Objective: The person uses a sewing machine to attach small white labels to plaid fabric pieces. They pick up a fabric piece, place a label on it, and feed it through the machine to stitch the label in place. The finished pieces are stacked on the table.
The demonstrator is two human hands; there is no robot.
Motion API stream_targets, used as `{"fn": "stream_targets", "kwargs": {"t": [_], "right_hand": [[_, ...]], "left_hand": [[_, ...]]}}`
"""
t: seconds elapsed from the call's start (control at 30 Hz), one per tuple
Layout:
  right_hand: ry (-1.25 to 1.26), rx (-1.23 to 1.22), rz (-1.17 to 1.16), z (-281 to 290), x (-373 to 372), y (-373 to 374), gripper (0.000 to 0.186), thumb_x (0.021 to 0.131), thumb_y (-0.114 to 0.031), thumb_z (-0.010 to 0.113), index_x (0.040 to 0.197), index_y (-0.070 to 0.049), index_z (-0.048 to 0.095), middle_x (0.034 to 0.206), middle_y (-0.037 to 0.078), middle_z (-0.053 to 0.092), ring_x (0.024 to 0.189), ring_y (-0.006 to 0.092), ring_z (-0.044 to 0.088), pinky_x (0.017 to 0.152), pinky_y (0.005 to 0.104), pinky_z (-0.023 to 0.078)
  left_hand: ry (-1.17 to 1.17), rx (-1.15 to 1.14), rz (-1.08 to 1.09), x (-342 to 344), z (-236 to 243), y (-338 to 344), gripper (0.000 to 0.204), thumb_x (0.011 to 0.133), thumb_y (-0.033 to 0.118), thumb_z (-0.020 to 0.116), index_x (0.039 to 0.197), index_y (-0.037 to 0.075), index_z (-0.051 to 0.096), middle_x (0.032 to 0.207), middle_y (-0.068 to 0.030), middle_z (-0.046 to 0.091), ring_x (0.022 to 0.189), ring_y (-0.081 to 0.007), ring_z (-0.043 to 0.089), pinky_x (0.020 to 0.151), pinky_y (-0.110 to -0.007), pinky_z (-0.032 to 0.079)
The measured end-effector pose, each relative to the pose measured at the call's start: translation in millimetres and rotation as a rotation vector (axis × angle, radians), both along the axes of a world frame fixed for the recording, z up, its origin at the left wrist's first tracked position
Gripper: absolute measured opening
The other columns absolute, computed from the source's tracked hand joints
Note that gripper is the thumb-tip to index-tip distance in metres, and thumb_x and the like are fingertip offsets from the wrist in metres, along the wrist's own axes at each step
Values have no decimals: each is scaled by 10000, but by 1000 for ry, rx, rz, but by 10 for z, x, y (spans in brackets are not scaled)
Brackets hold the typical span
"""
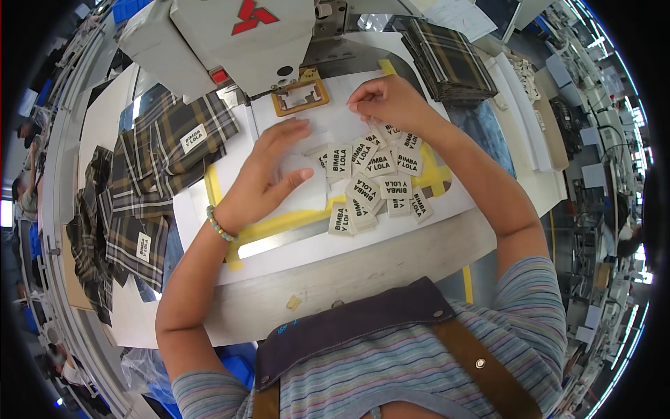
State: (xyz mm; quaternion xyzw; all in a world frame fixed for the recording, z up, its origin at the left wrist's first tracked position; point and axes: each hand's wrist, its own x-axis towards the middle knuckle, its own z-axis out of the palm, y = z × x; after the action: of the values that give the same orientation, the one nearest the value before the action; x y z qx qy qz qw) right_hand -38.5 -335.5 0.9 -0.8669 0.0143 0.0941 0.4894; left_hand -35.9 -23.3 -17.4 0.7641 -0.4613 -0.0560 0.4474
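While plaid cloth pieces [164,150] lie at left and a folded plaid stack [453,66] stands at upper right, a white machine [244,45] occupies the top, its upper part cut off. Beneath its head sits a yellow frame [302,109]. Some labels in the pile [380,165] are partly covered by others. The left hand [262,174] is open, thumb apart; the right hand [387,105] has fingertips drawn together, any content indiscernible. The pile lies right of the left hand, just bodyward of the right.
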Motion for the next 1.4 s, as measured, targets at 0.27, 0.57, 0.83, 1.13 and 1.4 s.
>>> {"fn": "stream_targets", "kwargs": {"t": [0.27, 0.57, 0.83, 1.13, 1.4], "right_hand": [[84, 213, -8, -129, 538, 35, 262, 967, -109, 761, 1150, 78, 754, 998, 133, 788, 861, 178, 782, 787, 292, 659], [113, 293, 21, -96, 693, 172, 414, 967, -56, 711, 1338, 121, 657, 1109, 171, 782, 915, 211, 789, 832, 313, 673], [-217, -224, 120, -21, 490, 112, 362, 1002, -124, 656, 1329, 17, 721, 1136, 137, 785, 918, 256, 772, 854, 372, 640], [-617, -641, 367, -193, -302, 208, 493, 1097, -444, 578, 1444, -110, 682, 1600, 226, 508, 1536, 392, 391, 1235, 517, 354], [-627, -716, 312, -348, -308, 388, 564, 1114, -478, 537, 1554, -128, 574, 1669, 230, 409, 1576, 414, 320, 1265, 626, 255]], "left_hand": [[219, -34, -190, -65, 58, -94, 478, 1067, 224, 630, 1489, 1, 593, 1570, -203, 573, 1544, -386, 440, 1275, -482, 336], [-473, 315, 140, 45, 5, -121, 528, 1052, 312, 638, 1485, 16, 585, 1577, -144, 582, 1393, -375, 530, 1159, -481, 410], [-464, 386, 215, 11, -29, -61, 546, 1071, 367, 606, 1495, 26, 573, 1602, -130, 563, 1385, -358, 508, 1154, -486, 391], [-456, 366, 189, -4, -40, -77, 572, 1064, 350, 620, 1524, 17, 548, 1627, -125, 537, 1443, -361, 472, 1177, -494, 373], [-409, 362, 194, 0, -56, -61, 607, 1059, 317, 632, 1571, 19, 501, 1668, -148, 478, 1569, -411, 348, 1247, -537, 300]]}}
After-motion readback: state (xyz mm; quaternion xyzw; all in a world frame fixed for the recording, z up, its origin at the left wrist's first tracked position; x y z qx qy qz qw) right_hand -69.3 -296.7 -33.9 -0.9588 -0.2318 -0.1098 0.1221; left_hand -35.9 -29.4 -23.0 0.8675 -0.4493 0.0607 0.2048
